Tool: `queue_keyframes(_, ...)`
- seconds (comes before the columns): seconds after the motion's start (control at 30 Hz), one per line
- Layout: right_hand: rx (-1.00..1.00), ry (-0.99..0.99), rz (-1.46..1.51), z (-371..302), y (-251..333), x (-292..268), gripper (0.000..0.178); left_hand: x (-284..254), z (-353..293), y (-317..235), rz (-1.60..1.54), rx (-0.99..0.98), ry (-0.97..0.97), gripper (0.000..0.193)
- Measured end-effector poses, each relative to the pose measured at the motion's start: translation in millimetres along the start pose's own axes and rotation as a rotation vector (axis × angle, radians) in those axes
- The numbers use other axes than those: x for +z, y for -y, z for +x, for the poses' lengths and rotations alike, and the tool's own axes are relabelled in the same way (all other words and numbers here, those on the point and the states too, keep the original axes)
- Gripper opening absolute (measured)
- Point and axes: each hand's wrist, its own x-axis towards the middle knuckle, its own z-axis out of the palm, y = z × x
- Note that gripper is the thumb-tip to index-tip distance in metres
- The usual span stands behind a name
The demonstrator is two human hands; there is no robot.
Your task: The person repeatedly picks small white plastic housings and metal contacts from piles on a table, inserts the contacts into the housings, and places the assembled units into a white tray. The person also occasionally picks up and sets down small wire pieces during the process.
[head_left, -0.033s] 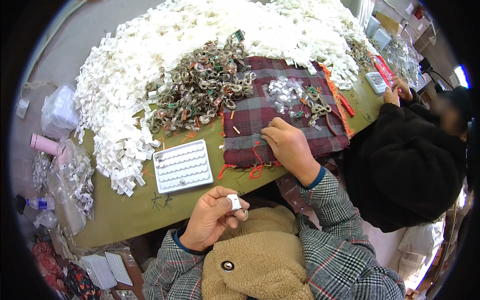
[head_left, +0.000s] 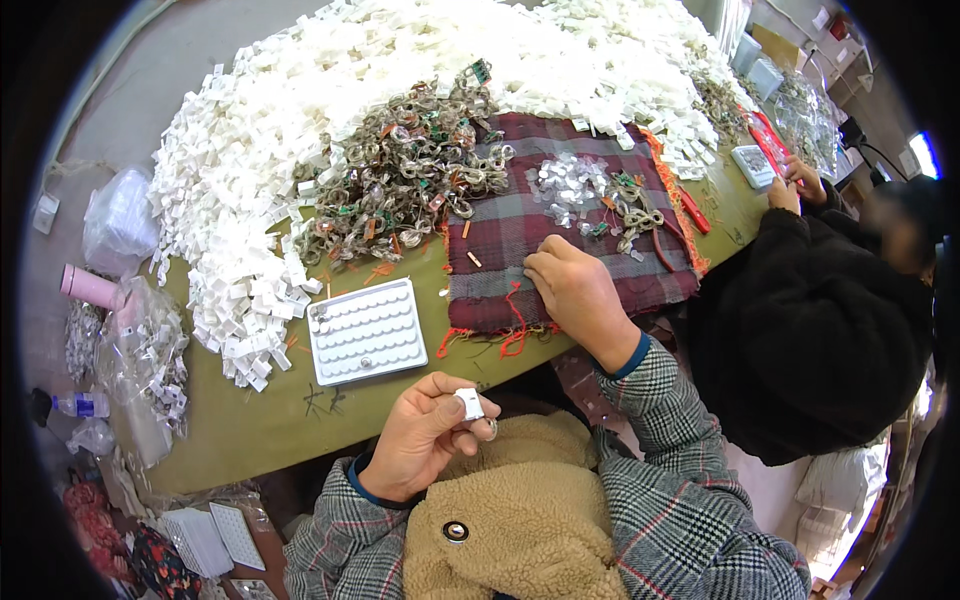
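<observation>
Left hand (head_left: 425, 435) pinches a small white plastic tag (head_left: 469, 403) between thumb and fingertips, near the chest. Right hand (head_left: 572, 290) rests palm-down, fingers curled, on a red plaid cloth (head_left: 560, 230). White dimpled rectangular tray (head_left: 366, 330) on the olive table (head_left: 270, 420): one small piece in a front well, a few at its left edge.

Even, bright overhead light, soft shadows; white tag pile (head_left: 420, 90) nearly blown out, sharp near it, fisheye bending and black vignette toward the rim beyond.
</observation>
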Motion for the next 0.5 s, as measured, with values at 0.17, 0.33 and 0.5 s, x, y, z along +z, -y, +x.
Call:
queue_keyframes(0.17, 0.288, -0.009, 0.143, 9, 16, -6, 0.007, -1, -9, -4, -0.069, 0.07, -0.028, 0.033)
queue_keyframes(0.33, 0.135, 0.11, 0.853, -15, 94, -12, 0.008, -15, -22, -9, -0.148, 0.225, 0.052, 0.03)
queue_keyframes(0.5, -0.086, 0.079, 0.75, -14, 150, 6, 0.015, -24, -43, -9, -0.136, 0.298, 0.015, 0.029)
